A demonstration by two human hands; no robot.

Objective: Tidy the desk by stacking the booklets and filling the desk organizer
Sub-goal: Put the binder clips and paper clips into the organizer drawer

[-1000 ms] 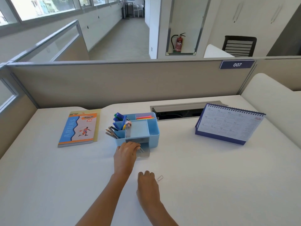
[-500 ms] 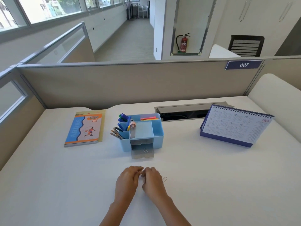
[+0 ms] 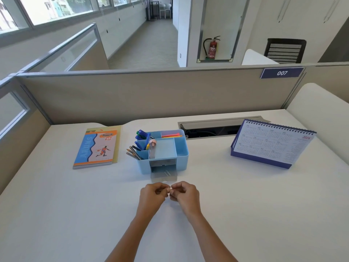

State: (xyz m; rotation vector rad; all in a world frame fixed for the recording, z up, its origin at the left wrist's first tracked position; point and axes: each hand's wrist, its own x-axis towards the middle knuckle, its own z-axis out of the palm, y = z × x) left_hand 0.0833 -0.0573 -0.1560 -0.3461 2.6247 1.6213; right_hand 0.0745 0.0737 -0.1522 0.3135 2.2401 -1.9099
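Blue desk organizer [image 3: 182,163] — clear drawer [image 3: 164,177] open.

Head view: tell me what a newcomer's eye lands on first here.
The light blue desk organizer sits mid-desk, pens on its left, its clear drawer pulled out in front. Just before it the left hand and right hand meet fingertip to fingertip, fingers curled. Bright booklets lie to its left, a desk calendar stands to its right.

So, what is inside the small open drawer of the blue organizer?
At least one paper clip lies in the drawer. Its rear part sits inside the organizer, so anything there is hidden.
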